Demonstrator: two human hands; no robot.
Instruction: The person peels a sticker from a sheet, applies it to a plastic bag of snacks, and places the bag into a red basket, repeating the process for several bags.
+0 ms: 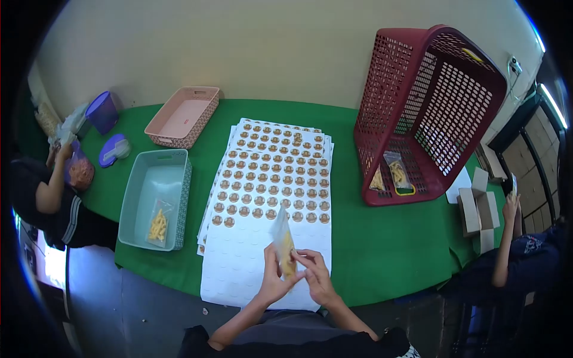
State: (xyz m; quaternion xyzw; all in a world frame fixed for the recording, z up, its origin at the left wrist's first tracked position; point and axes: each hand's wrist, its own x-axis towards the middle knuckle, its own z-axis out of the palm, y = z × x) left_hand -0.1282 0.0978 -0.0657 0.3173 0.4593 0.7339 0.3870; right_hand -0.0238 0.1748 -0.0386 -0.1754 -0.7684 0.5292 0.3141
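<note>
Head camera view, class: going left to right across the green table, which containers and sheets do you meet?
Purple jar → teal bin holding a snack bag → pink basket → sticker sheets → small clear bag pinched by the left hand and right hand → red basket tipped on its side → small boxes.

My arms come in from the bottom centre of the frame, bare from the elbows down. My left hand (276, 280) and right hand (317, 279) wear no gloves, rings or watch. Dark sleeves end near my elbows, over grey clothing at the bottom edge.
</note>
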